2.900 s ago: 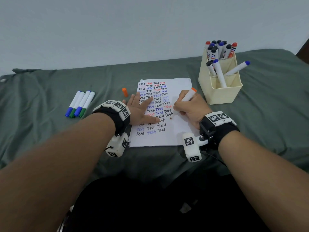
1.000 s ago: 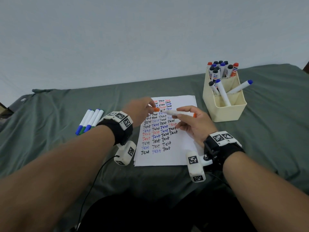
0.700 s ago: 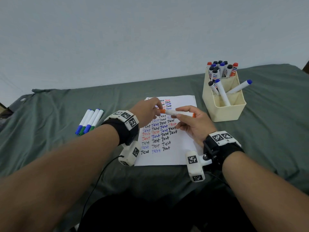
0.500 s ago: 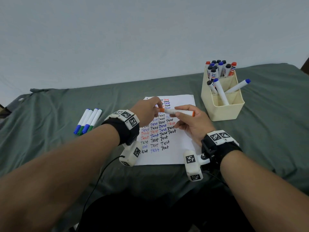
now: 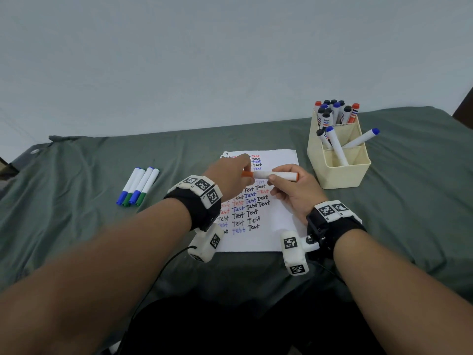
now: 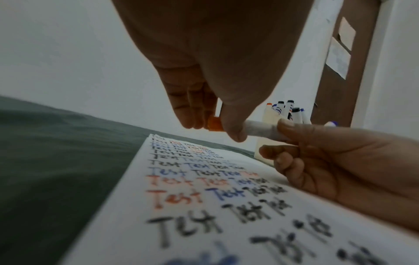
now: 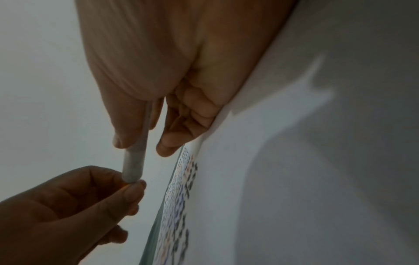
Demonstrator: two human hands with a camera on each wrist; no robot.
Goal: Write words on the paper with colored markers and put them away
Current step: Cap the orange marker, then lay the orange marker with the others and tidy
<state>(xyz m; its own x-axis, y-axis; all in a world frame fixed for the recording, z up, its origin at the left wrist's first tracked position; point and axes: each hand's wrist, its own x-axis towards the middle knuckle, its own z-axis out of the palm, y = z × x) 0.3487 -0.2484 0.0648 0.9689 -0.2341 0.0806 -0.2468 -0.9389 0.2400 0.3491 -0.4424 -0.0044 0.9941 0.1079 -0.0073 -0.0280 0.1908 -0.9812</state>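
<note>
Orange cap [image 5: 247, 173] pinched in my left fingertips [image 6: 233, 130], sitting on the marker [image 5: 277, 175] end.
My right hand [image 5: 294, 193] grips the white barrel level above the paper [image 5: 279, 226], thumb and forefinger curled round it; my left hand [image 5: 227, 179] meets it from the other side. The paper lies mid-bed; the cream holder [image 5: 340, 172] stands at its far right corner, four markers [image 5: 138, 187] lie towards the bed's left edge.

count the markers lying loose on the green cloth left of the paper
4. They lie side by side in one row on the cloth, caps toward the person: blue, green, blue, green. None looks hidden.
</note>
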